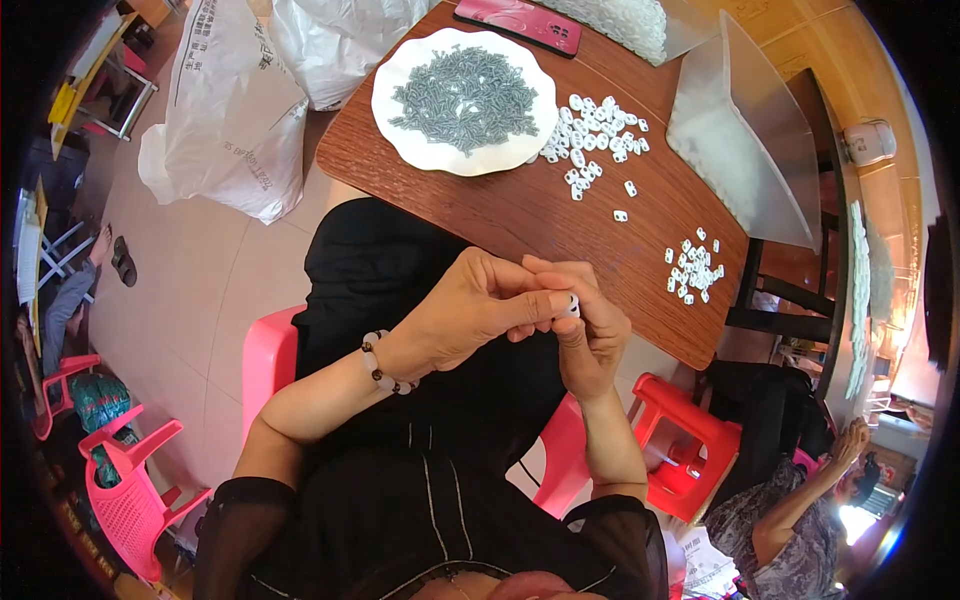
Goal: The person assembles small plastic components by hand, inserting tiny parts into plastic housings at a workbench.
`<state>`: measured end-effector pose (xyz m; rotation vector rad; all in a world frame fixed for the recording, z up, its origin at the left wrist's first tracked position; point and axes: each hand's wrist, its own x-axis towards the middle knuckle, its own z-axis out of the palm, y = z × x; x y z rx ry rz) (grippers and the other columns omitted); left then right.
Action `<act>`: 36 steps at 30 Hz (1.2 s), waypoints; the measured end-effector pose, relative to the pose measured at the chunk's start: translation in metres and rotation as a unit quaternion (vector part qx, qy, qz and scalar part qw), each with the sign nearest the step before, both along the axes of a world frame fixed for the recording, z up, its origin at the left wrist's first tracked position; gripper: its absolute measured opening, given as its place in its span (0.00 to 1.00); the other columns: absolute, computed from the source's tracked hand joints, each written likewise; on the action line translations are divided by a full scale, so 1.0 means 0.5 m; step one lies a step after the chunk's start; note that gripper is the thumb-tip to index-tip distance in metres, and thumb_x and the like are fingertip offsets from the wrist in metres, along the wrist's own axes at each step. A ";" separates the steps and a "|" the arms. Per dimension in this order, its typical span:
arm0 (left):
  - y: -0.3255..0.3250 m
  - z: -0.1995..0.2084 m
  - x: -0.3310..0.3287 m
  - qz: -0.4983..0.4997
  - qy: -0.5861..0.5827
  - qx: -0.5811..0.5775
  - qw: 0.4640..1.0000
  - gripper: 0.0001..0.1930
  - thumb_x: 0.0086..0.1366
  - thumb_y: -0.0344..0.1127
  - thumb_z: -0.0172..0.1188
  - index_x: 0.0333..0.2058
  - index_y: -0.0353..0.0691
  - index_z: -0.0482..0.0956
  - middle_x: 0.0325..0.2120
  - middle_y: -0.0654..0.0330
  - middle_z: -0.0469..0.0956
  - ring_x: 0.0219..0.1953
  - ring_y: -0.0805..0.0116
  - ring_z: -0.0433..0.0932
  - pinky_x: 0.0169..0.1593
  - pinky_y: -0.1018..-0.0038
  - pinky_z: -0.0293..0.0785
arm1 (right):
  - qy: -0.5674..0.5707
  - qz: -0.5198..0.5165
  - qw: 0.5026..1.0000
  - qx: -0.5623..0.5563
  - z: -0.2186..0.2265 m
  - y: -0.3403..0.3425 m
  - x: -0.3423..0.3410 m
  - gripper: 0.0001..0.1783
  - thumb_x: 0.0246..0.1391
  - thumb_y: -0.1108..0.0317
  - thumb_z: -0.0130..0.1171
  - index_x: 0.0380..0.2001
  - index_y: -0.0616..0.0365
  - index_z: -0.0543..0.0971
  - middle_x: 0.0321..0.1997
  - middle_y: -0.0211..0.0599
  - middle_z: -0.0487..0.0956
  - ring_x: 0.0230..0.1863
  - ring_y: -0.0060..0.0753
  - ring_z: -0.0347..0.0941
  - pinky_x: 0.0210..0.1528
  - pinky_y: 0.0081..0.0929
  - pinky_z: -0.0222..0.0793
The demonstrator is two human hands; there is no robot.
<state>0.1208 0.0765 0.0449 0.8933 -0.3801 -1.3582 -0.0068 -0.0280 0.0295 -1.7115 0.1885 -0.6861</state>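
Observation:
Over my lap, at the table's near edge, both hands meet around a small white plastic piece (568,306) with a dark hole showing. My left hand (470,310), with a beaded bracelet on the wrist, pinches it between thumb and fingers. Curled against it from the other side, my right hand (592,335) also grips the piece. Fingers cover most of it. Beyond them, a scalloped white plate (465,163) holds a heap of small grey screws (465,98). Loose white two-hole pieces (600,140) lie beside the plate, and a smaller cluster (694,268) sits near the right edge.
On the brown table (450,205) lies a pink phone (520,22). A clear bin (745,130) stands at the right, with another bin of white pieces behind. White sacks (235,110) stand at left. A red stool (690,440) and a person's arm (805,505) are at right.

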 end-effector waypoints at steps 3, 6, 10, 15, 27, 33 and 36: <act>0.002 0.003 -0.004 0.006 -0.011 0.000 1.000 0.07 0.59 0.32 0.64 0.28 0.32 0.83 0.18 0.65 0.75 0.20 0.83 0.67 0.24 0.86 0.63 | 0.002 -0.011 0.999 0.036 0.000 0.008 -0.003 0.26 0.59 0.53 0.55 0.44 0.70 0.76 0.47 0.55 0.76 0.39 0.28 0.71 0.41 0.24 0.67; 0.002 0.005 -0.007 0.012 -0.006 -0.002 1.000 0.07 0.59 0.32 0.65 0.27 0.33 0.83 0.17 0.65 0.74 0.20 0.83 0.67 0.24 0.86 0.63 | -0.022 -0.022 0.999 0.037 -0.006 0.011 0.000 0.24 0.59 0.53 0.55 0.41 0.69 0.77 0.44 0.54 0.77 0.32 0.24 0.69 0.35 0.21 0.66; 0.006 0.003 -0.010 0.014 -0.002 -0.007 1.000 0.08 0.59 0.33 0.65 0.27 0.33 0.83 0.17 0.65 0.74 0.20 0.82 0.68 0.24 0.86 0.63 | -0.016 -0.020 0.999 -0.032 -0.010 0.006 0.000 0.22 0.61 0.56 0.52 0.42 0.68 0.77 0.44 0.49 0.78 0.32 0.26 0.74 0.37 0.20 0.71; -0.005 -0.010 -0.023 0.037 -0.012 0.004 0.999 0.09 0.61 0.35 0.63 0.29 0.33 0.83 0.18 0.65 0.75 0.21 0.83 0.68 0.26 0.85 0.65 | 0.006 -0.027 1.000 0.001 -0.008 -0.003 0.000 0.23 0.63 0.54 0.49 0.44 0.68 0.76 0.44 0.48 0.78 0.33 0.27 0.74 0.38 0.21 0.70; -0.045 -0.041 -0.007 0.057 -0.074 -0.023 0.995 0.11 0.65 0.36 0.58 0.39 0.34 0.82 0.27 0.64 0.79 0.27 0.81 0.71 0.32 0.85 0.68 | -0.003 0.049 0.985 0.165 -0.051 -0.051 0.014 0.32 0.64 0.49 0.44 0.58 0.67 0.65 0.57 0.50 0.71 0.49 0.32 0.71 0.50 0.26 0.68; -0.052 -0.048 -0.007 0.058 -0.064 -0.020 0.996 0.11 0.65 0.36 0.58 0.37 0.34 0.82 0.27 0.65 0.79 0.26 0.82 0.72 0.32 0.85 0.68 | 0.003 0.063 0.980 0.187 -0.048 -0.056 0.013 0.33 0.64 0.49 0.44 0.59 0.68 0.64 0.58 0.50 0.70 0.49 0.30 0.70 0.49 0.25 0.69; -0.052 -0.051 -0.002 0.050 -0.039 -0.015 0.998 0.11 0.65 0.37 0.58 0.35 0.34 0.82 0.26 0.65 0.79 0.25 0.82 0.71 0.31 0.86 0.68 | -0.001 0.060 0.980 0.188 -0.048 -0.055 0.016 0.32 0.64 0.50 0.44 0.59 0.68 0.64 0.57 0.50 0.70 0.48 0.29 0.71 0.48 0.24 0.69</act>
